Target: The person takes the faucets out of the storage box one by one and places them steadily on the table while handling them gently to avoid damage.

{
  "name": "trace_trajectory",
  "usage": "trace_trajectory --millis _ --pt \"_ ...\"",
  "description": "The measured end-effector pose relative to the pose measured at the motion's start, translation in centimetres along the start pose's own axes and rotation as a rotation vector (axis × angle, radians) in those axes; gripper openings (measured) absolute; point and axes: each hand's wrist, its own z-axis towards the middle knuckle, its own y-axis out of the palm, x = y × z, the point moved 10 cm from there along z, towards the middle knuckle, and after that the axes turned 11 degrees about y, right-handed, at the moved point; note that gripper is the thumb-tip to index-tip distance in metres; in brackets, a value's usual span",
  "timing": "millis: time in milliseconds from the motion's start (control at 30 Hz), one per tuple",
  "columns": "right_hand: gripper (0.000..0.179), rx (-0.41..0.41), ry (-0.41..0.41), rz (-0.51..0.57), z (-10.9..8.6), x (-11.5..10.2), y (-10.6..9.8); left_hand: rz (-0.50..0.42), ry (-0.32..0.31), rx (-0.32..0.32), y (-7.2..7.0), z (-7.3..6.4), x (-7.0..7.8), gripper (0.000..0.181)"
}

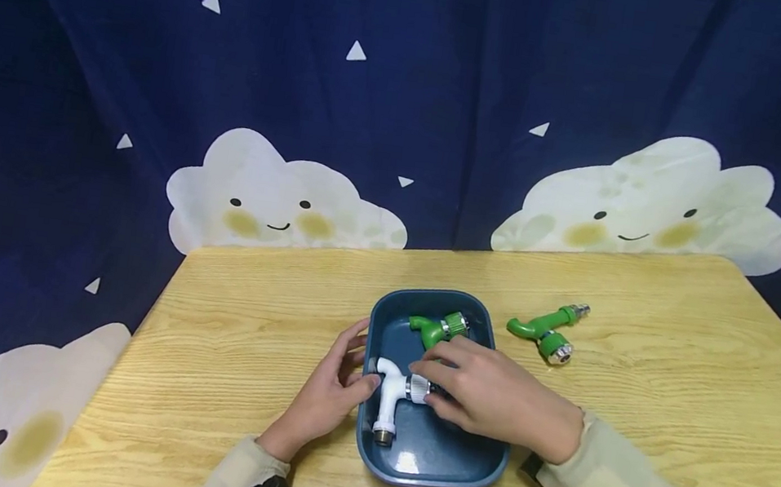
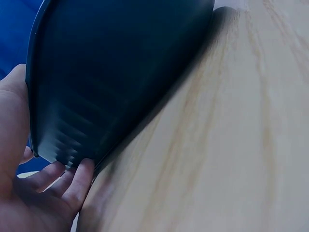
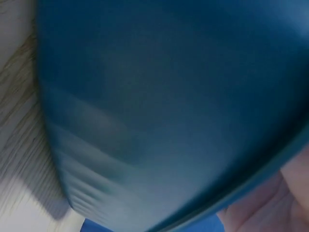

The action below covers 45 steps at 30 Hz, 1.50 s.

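Note:
A dark blue plastic tub (image 1: pixel 427 474) stands on the wooden table. Inside it a white faucet (image 1: pixel 391 396) lies along the left wall, its threaded end toward the near side and its ribbed knob pointing right. My right hand (image 1: pixel 489 392) reaches over the right rim and holds the white faucet by that knob. My left hand (image 1: pixel 322 395) grips the tub's left side, thumb over the rim and fingers against the outer wall (image 2: pixel 111 87). Farther back in the tub sits a green faucet (image 1: pixel 434 330), partly hidden by the right hand.
Another green faucet (image 1: pixel 543 325) lies on the table (image 1: pixel 676 380), right of the tub. Behind the table hangs a dark blue curtain (image 1: pixel 451 120) with cloud prints. The right wrist view is mostly filled by the tub's outer wall (image 3: pixel 159 106).

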Motion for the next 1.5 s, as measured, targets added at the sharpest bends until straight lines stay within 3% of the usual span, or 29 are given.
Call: trace_trajectory --millis 400,1200,1500 --pt "0.034 -0.102 0.035 0.029 0.4 -0.1 1.8 -0.045 0.008 -0.033 0.5 0.1 -0.3 0.077" --pt "0.032 -0.121 0.042 0.053 0.5 -0.2 3.2 -0.036 0.000 -0.018 0.3 -0.1 0.2 0.077" --pt "0.036 -0.118 -0.004 0.037 1.0 -1.3 3.4 -0.055 0.017 -0.021 0.2 -0.1 0.3 0.076"
